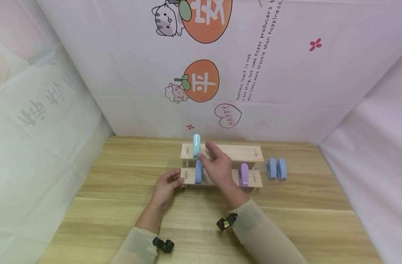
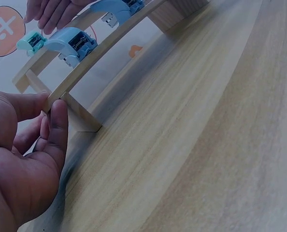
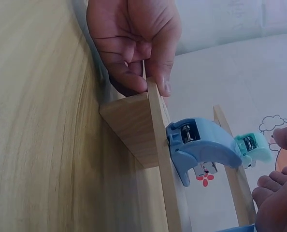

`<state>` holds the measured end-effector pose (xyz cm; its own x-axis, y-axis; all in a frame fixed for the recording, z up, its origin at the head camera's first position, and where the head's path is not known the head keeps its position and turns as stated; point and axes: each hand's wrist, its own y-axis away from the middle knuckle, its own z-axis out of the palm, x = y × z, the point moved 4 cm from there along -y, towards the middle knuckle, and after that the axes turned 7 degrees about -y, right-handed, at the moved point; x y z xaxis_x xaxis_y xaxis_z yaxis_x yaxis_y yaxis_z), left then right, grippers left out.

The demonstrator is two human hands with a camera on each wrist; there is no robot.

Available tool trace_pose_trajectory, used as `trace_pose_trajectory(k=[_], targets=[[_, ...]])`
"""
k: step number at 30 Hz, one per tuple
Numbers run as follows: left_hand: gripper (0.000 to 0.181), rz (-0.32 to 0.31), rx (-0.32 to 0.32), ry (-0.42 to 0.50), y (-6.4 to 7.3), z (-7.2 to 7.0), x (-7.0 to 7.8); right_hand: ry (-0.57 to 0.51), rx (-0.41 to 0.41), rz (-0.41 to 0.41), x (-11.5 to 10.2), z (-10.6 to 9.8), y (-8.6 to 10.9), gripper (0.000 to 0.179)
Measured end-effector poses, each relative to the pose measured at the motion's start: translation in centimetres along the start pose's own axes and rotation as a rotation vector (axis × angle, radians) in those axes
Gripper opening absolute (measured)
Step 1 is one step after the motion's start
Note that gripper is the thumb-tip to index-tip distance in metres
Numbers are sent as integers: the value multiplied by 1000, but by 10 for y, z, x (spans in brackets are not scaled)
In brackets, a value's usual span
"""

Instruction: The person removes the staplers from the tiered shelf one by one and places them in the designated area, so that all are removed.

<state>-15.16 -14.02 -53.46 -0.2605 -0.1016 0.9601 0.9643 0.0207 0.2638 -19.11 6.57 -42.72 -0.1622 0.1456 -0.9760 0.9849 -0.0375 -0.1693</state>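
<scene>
A two-tier wooden rack (image 1: 230, 148) stands on the table, its rear board higher than the front one. My left hand (image 1: 166, 189) pinches the left end of the front board between thumb and fingers, as the left wrist view (image 2: 32, 150) also shows. On the rear board a mint mini stapler (image 1: 196, 145) stands near the left end. Just right of it is my right hand (image 1: 219, 167), thumb tip beside its near end, fingers loosely extended and holding nothing. The front board carries a blue mini stapler (image 1: 198, 172) at left and a purple mini stapler (image 1: 244, 176) at right.
Two more blue mini staplers, a left one (image 1: 271, 168) and a right one (image 1: 281, 169), stand side by side on the wooden table (image 1: 303, 220) right of the rack. A printed cloth (image 1: 270, 121) hangs behind, with white cloth at both sides.
</scene>
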Motion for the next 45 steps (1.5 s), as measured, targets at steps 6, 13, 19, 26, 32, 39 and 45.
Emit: trace_pose_trajectory(k=[6,13,19,26,32,39,45], targets=[[50,6,-14,5,0,1,-1,1,-15,17,-1,6,-2,57],[50,13,-11,15,0,1,-3,19,-25,5,0,11,-5,59],[50,12,-14,19,0,2,-3,20,-40,-11,-1,13,-6,58],[50,9,-24,29,0,1,-2,33,-41,-28,-4,16,-8,59],[51,15,-34,26,0,1,-1,24,-42,-42,-5,19,-11,58],[50,18,-34,9,3,0,0,55,-46,-40,-6,23,-13,59],[50,24,-29,9,3,-1,0,109,-32,-45,-7,28,-15,57]])
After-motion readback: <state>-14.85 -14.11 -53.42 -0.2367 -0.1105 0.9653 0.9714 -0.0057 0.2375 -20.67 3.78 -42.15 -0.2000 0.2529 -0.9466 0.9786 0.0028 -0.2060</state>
